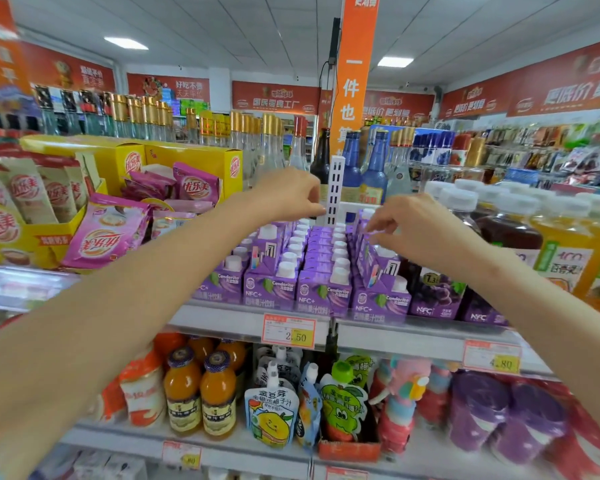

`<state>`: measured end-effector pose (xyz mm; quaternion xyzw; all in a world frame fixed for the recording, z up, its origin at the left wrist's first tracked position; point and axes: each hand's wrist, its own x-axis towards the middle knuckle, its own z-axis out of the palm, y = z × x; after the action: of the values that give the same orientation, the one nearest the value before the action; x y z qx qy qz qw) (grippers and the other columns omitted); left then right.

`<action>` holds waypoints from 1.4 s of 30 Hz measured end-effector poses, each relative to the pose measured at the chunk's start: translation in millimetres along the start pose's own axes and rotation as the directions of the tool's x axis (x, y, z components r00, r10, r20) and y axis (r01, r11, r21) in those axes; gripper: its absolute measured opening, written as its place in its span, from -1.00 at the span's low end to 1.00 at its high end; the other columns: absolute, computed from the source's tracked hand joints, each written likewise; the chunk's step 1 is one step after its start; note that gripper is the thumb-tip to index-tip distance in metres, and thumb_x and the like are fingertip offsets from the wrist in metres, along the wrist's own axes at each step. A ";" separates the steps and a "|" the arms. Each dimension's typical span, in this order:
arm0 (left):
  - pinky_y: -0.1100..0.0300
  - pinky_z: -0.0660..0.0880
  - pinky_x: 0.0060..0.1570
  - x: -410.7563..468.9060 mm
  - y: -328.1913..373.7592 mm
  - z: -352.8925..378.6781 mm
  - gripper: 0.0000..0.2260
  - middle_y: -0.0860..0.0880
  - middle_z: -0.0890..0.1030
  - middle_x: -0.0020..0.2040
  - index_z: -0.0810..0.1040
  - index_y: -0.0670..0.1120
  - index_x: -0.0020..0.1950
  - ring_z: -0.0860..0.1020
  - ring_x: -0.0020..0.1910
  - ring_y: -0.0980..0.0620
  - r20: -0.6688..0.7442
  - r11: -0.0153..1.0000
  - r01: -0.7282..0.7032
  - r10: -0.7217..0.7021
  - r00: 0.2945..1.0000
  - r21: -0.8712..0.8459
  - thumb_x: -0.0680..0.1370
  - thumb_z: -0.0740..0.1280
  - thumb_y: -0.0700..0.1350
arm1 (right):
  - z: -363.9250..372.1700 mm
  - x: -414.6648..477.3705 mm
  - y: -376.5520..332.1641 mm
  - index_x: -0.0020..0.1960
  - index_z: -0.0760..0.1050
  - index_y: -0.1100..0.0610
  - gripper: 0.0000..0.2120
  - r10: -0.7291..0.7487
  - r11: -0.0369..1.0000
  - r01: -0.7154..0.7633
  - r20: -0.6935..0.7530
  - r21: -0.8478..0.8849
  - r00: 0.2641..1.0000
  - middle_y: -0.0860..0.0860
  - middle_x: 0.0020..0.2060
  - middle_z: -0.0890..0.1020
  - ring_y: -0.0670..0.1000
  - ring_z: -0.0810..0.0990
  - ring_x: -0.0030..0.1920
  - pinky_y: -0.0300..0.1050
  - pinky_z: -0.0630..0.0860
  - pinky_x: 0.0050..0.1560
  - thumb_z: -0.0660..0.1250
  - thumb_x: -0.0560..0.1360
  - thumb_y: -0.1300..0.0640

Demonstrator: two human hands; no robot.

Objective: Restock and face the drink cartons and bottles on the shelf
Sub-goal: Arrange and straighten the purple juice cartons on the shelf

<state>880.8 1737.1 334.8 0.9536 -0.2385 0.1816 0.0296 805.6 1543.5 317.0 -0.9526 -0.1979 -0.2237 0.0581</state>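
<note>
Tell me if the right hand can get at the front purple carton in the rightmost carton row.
Probably yes. The right hand hovers over the back of that row, and the front purple carton stands at the open shelf edge with nothing above or in front of it.

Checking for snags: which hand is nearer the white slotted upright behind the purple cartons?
Left. The left hand is just left of the white slotted upright, fingertips almost at it; the right hand is farther off to its right, over the purple cartons.
</note>
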 end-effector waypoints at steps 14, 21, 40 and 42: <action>0.18 0.48 -0.17 108.0 10.7 60.1 -0.71 -0.02 0.64 -0.18 0.60 -0.17 -0.12 0.53 -0.24 0.05 0.394 0.993 0.079 -0.038 0.918 -0.090 0.53 0.34 0.07 | 23.4 -23.0 1.6 -0.09 0.69 0.22 -0.91 0.035 0.978 0.011 -0.218 0.208 0.975 0.02 -0.27 0.57 0.06 0.51 -0.21 0.00 0.45 -0.01 0.42 0.44 0.30; 0.20 0.46 -0.21 118.7 15.5 79.3 -0.72 -0.01 0.60 -0.23 0.48 -0.09 -0.31 0.53 -0.32 0.06 0.367 0.982 0.177 -0.139 0.920 -0.071 0.47 0.42 0.06 | 23.1 -21.6 1.9 -0.09 0.69 0.21 -0.91 0.044 0.967 0.014 -0.221 0.255 0.974 -0.14 -0.35 0.44 -0.02 0.44 -0.24 -0.06 0.43 -0.05 0.44 0.43 0.30; 0.14 0.49 -0.08 94.6 1.4 5.2 -0.75 -0.10 0.61 -0.13 0.64 -0.26 -0.03 0.52 -0.15 0.02 -0.027 0.827 0.163 -0.211 0.977 -0.538 0.49 0.40 -0.07 | 22.7 -17.3 6.9 -0.13 0.69 0.23 -0.94 -0.001 0.972 0.053 -0.225 0.228 0.974 -0.02 -0.30 0.52 0.05 0.49 -0.25 -0.03 0.46 -0.02 0.45 0.41 0.29; 0.13 0.48 -0.01 75.2 4.7 -7.5 -0.78 -0.09 0.61 -0.07 0.63 -0.23 -0.01 0.53 -0.07 0.02 -0.048 0.810 0.122 -0.182 0.982 -0.573 0.50 0.39 -0.07 | 24.8 -18.5 7.3 -0.15 0.69 0.23 -0.95 0.000 0.972 0.059 -0.251 0.229 0.968 0.01 -0.30 0.56 0.10 0.54 -0.24 0.02 0.48 -0.02 0.46 0.40 0.30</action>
<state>937.7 1700.6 368.8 0.9071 -0.2029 0.1470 0.3381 803.4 1535.2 286.4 -0.9002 -0.2284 -0.3176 0.1912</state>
